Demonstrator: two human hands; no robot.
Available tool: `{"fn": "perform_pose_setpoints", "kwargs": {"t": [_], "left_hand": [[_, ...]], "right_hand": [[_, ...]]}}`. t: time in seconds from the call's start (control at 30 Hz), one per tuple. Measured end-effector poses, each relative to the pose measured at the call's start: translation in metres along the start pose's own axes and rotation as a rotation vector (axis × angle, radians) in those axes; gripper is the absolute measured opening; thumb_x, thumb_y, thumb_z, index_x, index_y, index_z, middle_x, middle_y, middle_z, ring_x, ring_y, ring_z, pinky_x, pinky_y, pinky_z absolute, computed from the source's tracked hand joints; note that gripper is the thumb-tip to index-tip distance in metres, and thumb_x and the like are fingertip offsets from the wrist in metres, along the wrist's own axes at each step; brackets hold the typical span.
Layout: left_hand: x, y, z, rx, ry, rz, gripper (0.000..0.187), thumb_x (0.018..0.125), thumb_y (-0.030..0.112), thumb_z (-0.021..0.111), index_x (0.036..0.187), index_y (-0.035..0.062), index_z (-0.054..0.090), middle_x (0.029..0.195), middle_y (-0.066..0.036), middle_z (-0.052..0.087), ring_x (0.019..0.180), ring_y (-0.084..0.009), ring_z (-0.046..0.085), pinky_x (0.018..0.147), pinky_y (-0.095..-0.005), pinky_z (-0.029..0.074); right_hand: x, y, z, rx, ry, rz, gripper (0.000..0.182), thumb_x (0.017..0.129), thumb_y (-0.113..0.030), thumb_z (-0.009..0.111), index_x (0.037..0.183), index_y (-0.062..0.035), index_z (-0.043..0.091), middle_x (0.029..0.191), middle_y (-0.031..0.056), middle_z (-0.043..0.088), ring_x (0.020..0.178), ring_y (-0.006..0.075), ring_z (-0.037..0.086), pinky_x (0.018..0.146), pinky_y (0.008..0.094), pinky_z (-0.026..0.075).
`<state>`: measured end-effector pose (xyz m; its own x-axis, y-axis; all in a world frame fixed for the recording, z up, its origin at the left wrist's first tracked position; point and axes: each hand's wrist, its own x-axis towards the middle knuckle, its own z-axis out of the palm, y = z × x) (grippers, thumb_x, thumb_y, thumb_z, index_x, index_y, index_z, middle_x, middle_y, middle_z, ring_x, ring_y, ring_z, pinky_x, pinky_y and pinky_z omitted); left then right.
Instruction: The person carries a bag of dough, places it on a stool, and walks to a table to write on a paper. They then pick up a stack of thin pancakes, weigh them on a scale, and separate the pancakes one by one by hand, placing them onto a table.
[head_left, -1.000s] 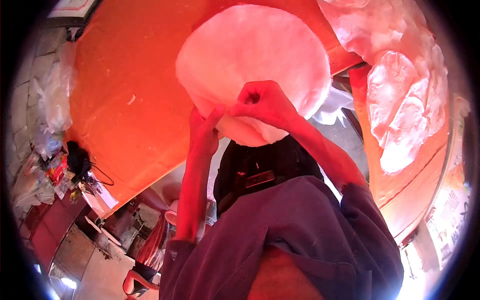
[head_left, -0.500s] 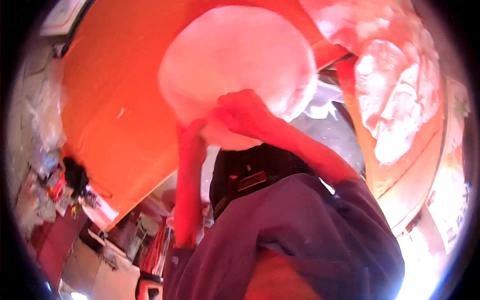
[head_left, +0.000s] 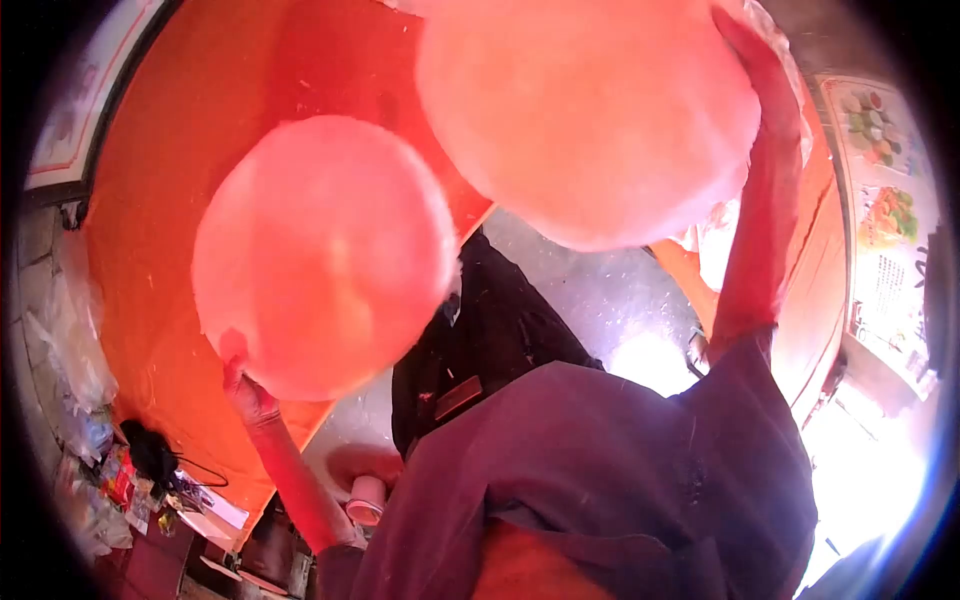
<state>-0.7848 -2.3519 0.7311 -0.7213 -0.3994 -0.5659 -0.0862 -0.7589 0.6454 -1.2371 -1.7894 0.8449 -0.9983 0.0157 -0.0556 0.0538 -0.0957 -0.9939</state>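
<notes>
My left hand (head_left: 248, 393) pinches the lower-left edge of a thin, pale round sheet (head_left: 325, 260), with the thumb on top. The sheet hangs over the orange tabletop (head_left: 160, 300) and looks pink in the light. A second, larger-looking pale round sheet (head_left: 590, 120) is at the upper right. My right hand (head_left: 757, 60) is at its right edge; the fingers are partly hidden behind it. The two sheets are apart. Their material cannot be made out.
Crumpled pale material (head_left: 718, 245) shows behind the right sheet. Beyond it stands a poster with food pictures (head_left: 880, 215). Clear plastic bags (head_left: 70, 345) and a black corded item (head_left: 150, 455) lie at the left. A cup (head_left: 366, 500) is beside my left forearm.
My hands, earlier close together at one round sheet's lower edge, have moved apart. Two separate sheets now show, the left one lower left and the right one up and right.
</notes>
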Motion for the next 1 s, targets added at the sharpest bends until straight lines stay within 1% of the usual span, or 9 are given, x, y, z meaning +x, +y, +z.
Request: {"fn": "perform_pose_setpoints", "kwargs": {"t": [0.13,0.2,0.3,0.33,0.47,0.5,0.6,0.9,1.0], "left_hand": [[0.000,-0.026,-0.037,-0.136,0.026,-0.008,0.051,0.093,0.025,0.055,0.137,0.0009,0.043,0.136,-0.014,0.051,0.123,-0.0328,0.050,0.104,-0.0523,0.039],[-0.006,-0.041,-0.037,-0.144,0.017,0.020,0.053,0.094,0.029,0.055,0.138,0.0014,0.043,0.137,-0.014,0.050,0.125,-0.0327,0.048,0.105,-0.0518,0.037],[-0.024,-0.049,-0.018,-0.130,-0.041,0.031,0.056,0.093,0.032,0.056,0.138,0.0021,0.042,0.138,-0.012,0.049,0.127,-0.0311,0.046,0.107,-0.0493,0.035],[-0.030,-0.044,-0.002,-0.140,-0.108,0.028,0.057,0.092,0.033,0.057,0.138,0.0024,0.042,0.139,-0.011,0.048,0.128,-0.0303,0.045,0.108,-0.0484,0.034],[-0.030,-0.039,0.033,0.126,-0.088,0.089,0.060,0.089,0.027,0.062,0.140,0.0050,0.040,0.142,-0.010,0.043,0.130,-0.0249,0.042,0.107,-0.0424,0.035],[-0.028,-0.041,0.052,0.204,-0.091,0.162,0.048,0.088,0.023,0.065,0.129,0.0050,0.049,0.126,-0.006,0.054,0.115,-0.0194,0.052,0.096,-0.0358,0.043],[-0.025,-0.040,0.088,0.387,-0.054,0.206,0.028,0.082,0.024,0.071,0.101,0.0070,0.058,0.083,0.006,0.055,0.070,-0.0052,0.049,0.058,-0.0229,0.036],[-0.039,-0.036,0.110,0.271,0.008,0.118,0.052,0.083,0.031,0.068,0.119,-0.0013,0.050,0.100,-0.006,0.063,0.088,-0.0127,0.061,0.070,-0.0243,0.047],[-0.037,-0.038,0.111,0.223,0.040,0.141,0.050,0.084,0.028,0.068,0.120,-0.0014,0.050,0.104,-0.006,0.062,0.093,-0.0142,0.061,0.074,-0.0271,0.049]], "right_hand": [[-0.044,0.032,-0.080,-0.304,0.151,-0.002,0.021,0.089,-0.017,0.063,0.098,0.0019,0.066,0.085,0.0056,0.067,0.075,0.0150,0.064,0.067,0.0248,0.051],[-0.051,0.064,-0.139,-0.731,0.258,0.370,0.030,0.084,-0.027,0.070,0.099,-0.0013,0.068,0.085,0.0069,0.068,0.091,0.0212,0.064,0.080,0.0338,0.051],[-0.078,0.087,-0.111,-1.315,0.260,-0.233,0.027,0.085,-0.019,0.069,0.105,-0.0018,0.065,0.082,0.0054,0.067,0.080,0.0167,0.063,0.072,0.0292,0.051],[-0.093,0.082,-0.064,-1.263,0.129,-0.404,0.033,0.085,-0.015,0.069,0.114,-0.0011,0.062,0.080,0.0043,0.066,0.073,0.0129,0.062,0.067,0.0250,0.050],[-0.169,0.103,0.145,-0.200,-0.600,-0.006,0.037,0.087,-0.012,0.065,0.120,0.0007,0.056,0.096,0.0074,0.066,0.087,0.0156,0.064,0.076,0.0286,0.055],[-0.190,0.071,0.203,-0.428,-0.734,0.434,0.042,0.084,-0.007,0.068,0.123,-0.0010,0.056,0.101,0.0083,0.066,0.092,0.0152,0.064,0.081,0.0288,0.053],[-0.249,0.104,0.283,-0.338,-1.043,0.042,0.050,0.072,-0.023,0.080,0.114,-0.0024,0.064,0.096,0.0112,0.068,0.084,0.0170,0.065,0.073,0.0300,0.054],[-0.249,0.130,0.305,-0.139,-1.116,0.436,0.012,0.079,-0.008,0.066,0.078,-0.0009,0.056,0.073,-0.0038,0.053,0.070,0.0065,0.049,0.064,0.0239,0.043],[-0.261,0.137,0.315,-0.301,-1.004,0.181,0.013,0.078,-0.008,0.068,0.076,-0.0014,0.058,0.071,-0.0045,0.051,0.069,0.0059,0.048,0.063,0.0243,0.042]]}}
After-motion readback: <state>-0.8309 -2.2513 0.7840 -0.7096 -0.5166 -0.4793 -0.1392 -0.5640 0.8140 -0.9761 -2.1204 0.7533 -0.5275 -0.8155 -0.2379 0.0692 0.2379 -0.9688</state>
